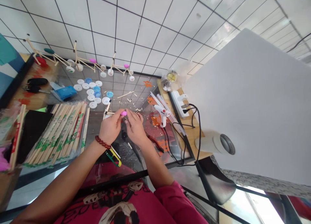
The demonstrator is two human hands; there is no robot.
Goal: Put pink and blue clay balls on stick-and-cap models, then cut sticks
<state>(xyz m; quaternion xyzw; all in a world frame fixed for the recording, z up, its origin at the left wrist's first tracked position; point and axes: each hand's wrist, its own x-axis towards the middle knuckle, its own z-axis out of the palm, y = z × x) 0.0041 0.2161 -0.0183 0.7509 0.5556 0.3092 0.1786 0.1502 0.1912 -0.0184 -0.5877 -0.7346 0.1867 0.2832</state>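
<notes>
From the head view: I've got both hands working close together over the middle of the surface (94, 152), toward its near edge. The left hand (110, 128) has its fingers pinching a pink disc (123, 113); the right hand (136, 128) meets it with fingers bent and close together, though I can't tell what they grip. A part-built stick frame (107, 110) pokes out beyond the left hand, how complete I can't see.

Progress, as I judge it: three stick models (79, 57), each with white wheels and a coloured disc, stand along the far edge, looking finished. The one at my hands seems less far along. Plenty left over: loose caps (91, 98) near the far-left corner, stick bundles (58, 133) along the left edge. And there's the glue gun (162, 115), lying by the right edge, out of both hands.
</notes>
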